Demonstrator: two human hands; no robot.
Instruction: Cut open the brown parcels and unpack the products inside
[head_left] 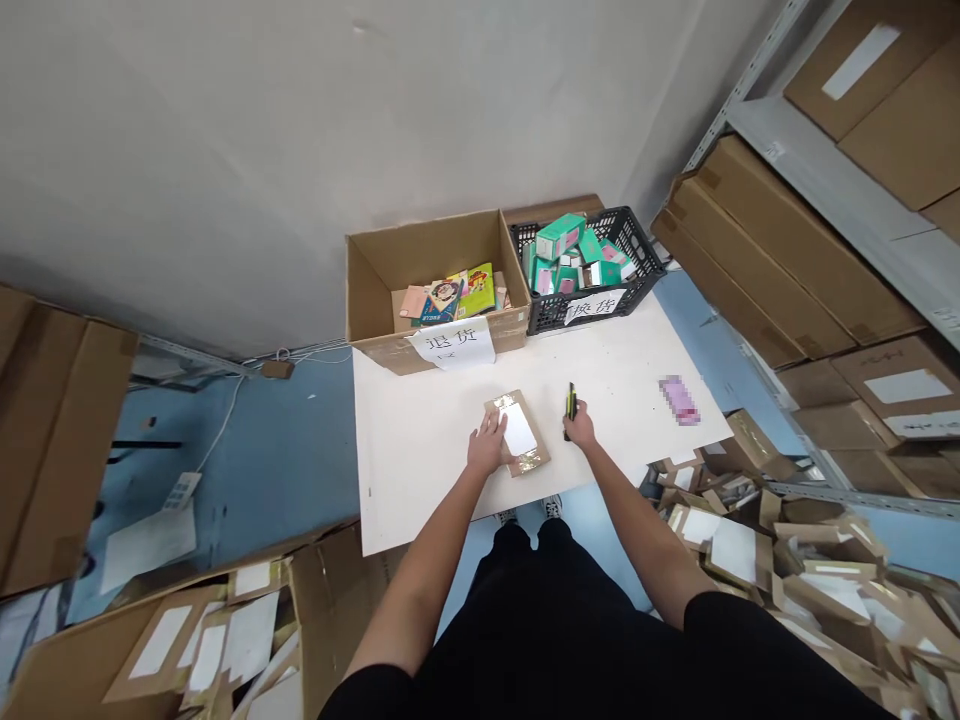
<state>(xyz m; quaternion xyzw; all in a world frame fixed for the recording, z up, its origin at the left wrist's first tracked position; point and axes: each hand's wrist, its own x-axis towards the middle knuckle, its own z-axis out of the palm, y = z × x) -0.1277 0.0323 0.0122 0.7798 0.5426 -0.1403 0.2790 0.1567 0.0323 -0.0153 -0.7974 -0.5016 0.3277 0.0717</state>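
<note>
Both hands are out over the white desk (420, 460) in the head view. The left hand (489, 445) lies flat with its fingers spread, pressing on the near left edge of a small cardboard parcel (523, 436). The parcel sits flat near the middle of the desk, turned slightly askew, with a white label on top. The right hand (579, 430) is closed around a black-and-yellow utility knife (571, 402). Its tip points away from the person, just right of the parcel and not touching it.

Judging by the shiny tape at its ends, the parcel looks sealed, so opening appears not yet begun; whether the blade is out is too small to tell.

At the far edge of the desk stand an open cardboard box (371, 275) holding colourful booklets and a black crate (646, 262) of green cartons, each with a paper sign. A blurred pink item (679, 400) lies well to the right. On the floor, a heap of torn-open cardboard packets (795, 570) is at the right, and a large carton of labelled parcels (202, 640) is at the lower left.
</note>
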